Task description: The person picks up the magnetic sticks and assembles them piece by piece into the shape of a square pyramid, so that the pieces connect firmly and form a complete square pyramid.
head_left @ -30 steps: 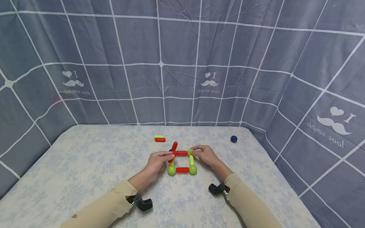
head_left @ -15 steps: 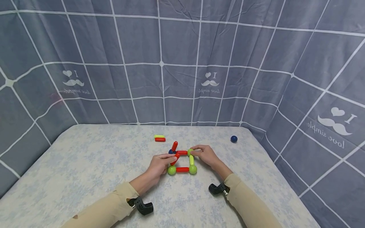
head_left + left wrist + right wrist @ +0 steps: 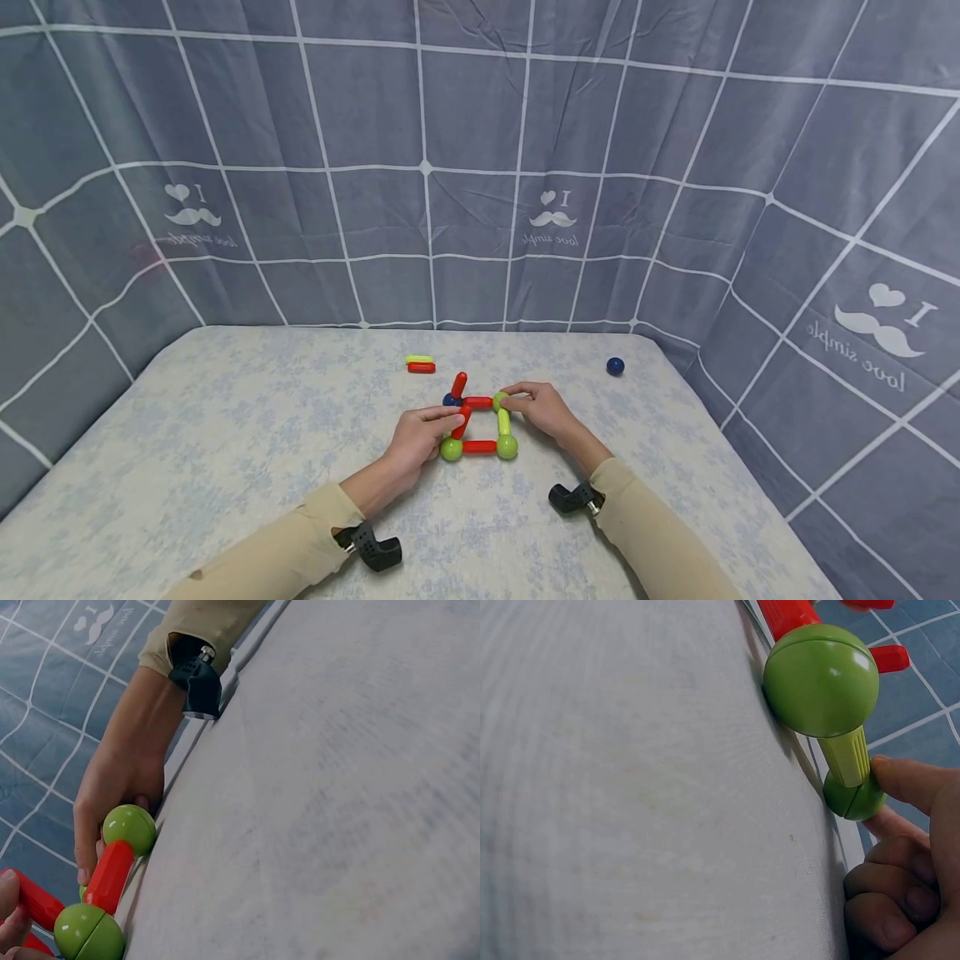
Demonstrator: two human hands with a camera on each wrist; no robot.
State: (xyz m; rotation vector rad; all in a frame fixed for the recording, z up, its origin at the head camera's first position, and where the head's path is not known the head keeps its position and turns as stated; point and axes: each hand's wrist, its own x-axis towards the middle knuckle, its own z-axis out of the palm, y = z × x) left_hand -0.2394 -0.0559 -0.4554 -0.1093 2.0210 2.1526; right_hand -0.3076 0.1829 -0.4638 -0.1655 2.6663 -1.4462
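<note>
Blue-grey gridded curtain (image 3: 360, 104) hung round the table, 3 mirrored moustache prints (image 3: 552, 219) | pale, blue-mottled tablecloth (image 3: 225, 425) | over by the far right corner, 1 navy ball (image 3: 615, 367) | farther left, 2 loose rods (image 3: 422, 367), red beside yellow-green

Since one second ago, the left hand (image 3: 417, 442) has moved a little to the right and toward the near side, and the red stick (image 3: 462, 422) which it pinches has come away from in front of the blue ball (image 3: 452, 400), so that this ball is now much better visible. The lower end of this stick is now close by the near left green ball (image 3: 451, 449), and the stick stands steeper than half a second ago. The yellow-green stick on the left side, partly visible at first, is now hidden.
</note>
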